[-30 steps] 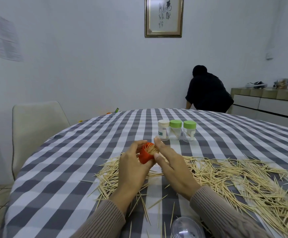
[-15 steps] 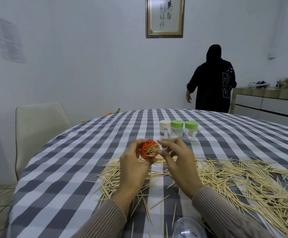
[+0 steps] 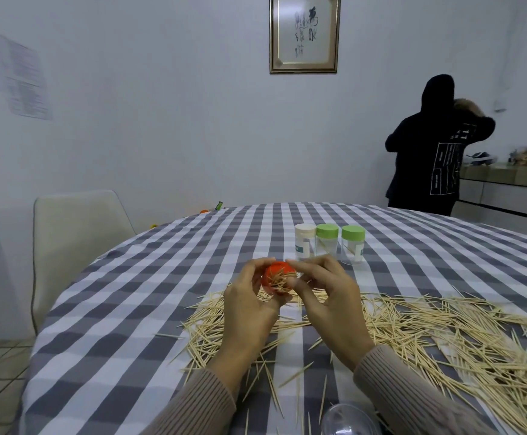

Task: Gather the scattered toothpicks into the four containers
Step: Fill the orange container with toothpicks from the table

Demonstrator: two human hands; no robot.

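Toothpicks (image 3: 279, 282) now sit inside the orange container (image 3: 274, 273), lifted higher above the worktop (image 3: 161, 277), left hand (image 3: 249, 304) fingers clamped around it, right hand (image 3: 328, 296) fingers pinching the bundle, so filling continues.

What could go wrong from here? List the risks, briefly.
1. The orange container in the left hand is tipped toward the camera with toothpicks sticking out of its mouth; they could slide back out.
2. The right hand works at that crowded mouth; pushing may flick some out.
3. A clear lid lies at the near table edge beside the sleeves; an elbow might knock it off.
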